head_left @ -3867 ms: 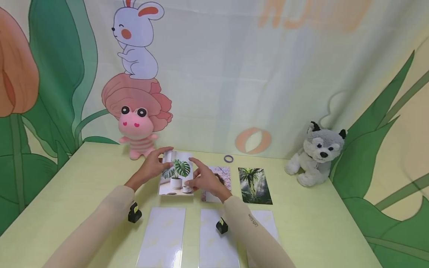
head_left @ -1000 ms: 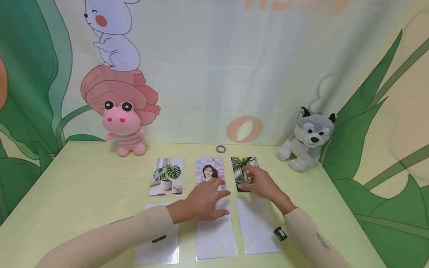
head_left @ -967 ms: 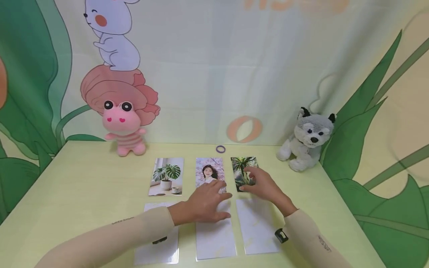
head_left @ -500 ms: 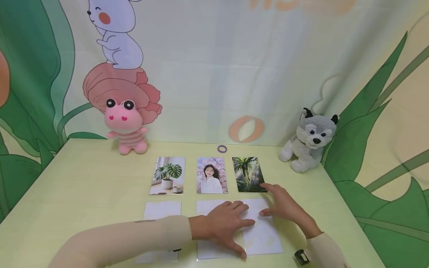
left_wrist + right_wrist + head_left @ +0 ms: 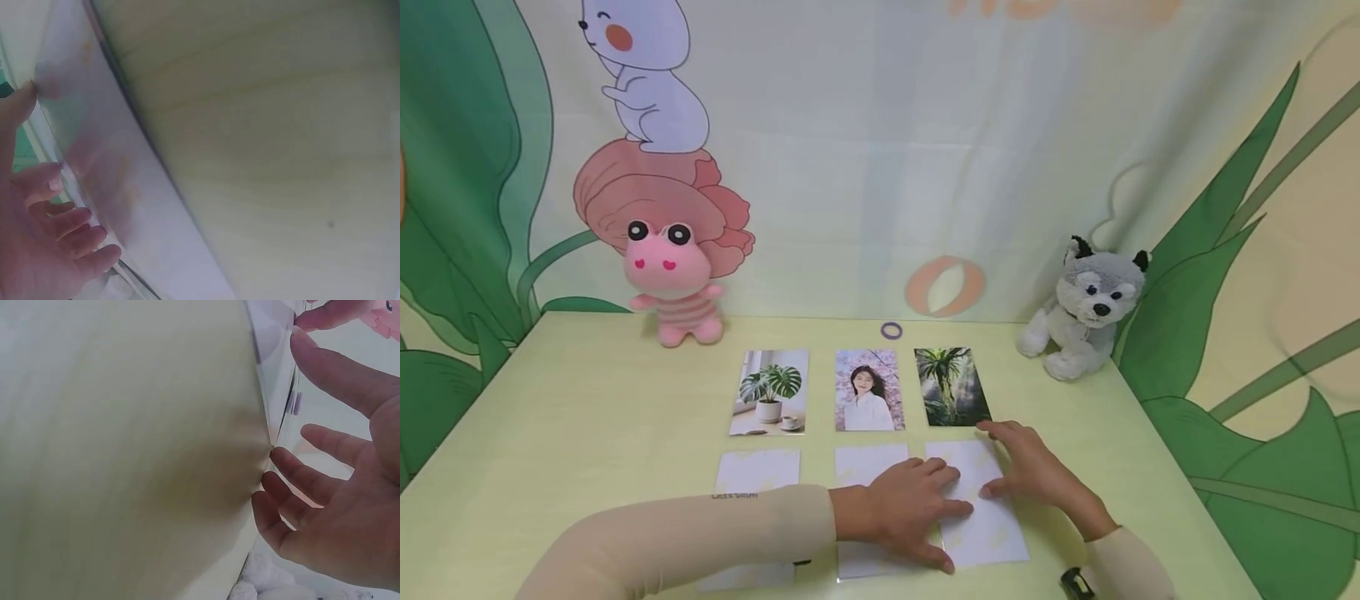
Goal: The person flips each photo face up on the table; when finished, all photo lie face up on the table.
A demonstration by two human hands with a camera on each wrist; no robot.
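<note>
Three photo cards lie face up in a row: a potted monstera (image 5: pixel 769 392), a portrait of a person (image 5: pixel 870 400) and a hanging green plant (image 5: pixel 952 387). Below them lie three white cards, the left (image 5: pixel 760 472), the middle (image 5: pixel 868 460) and the right (image 5: pixel 981 533). My left hand (image 5: pixel 913 510) spreads over the middle white card, its fingertips reaching the right card's left side. On that card's other side is my right hand (image 5: pixel 1041 471), thumb at its right part, forefinger near its upper corner. In the right wrist view several fingertips touch the tabletop.
A purple ring (image 5: pixel 891 331) lies behind the photos. Towards the back stand a pink striped plush toy (image 5: pixel 679 283) on the left and a grey husky plush (image 5: pixel 1090 308) on the right. A printed curtain (image 5: pixel 820 167) hangs behind the yellow table (image 5: pixel 587 417).
Earlier both hands held the monstera photo, which now lies on the table. Then they were at the portrait and hanging-plant photos; since then both came down to the white cards.
</note>
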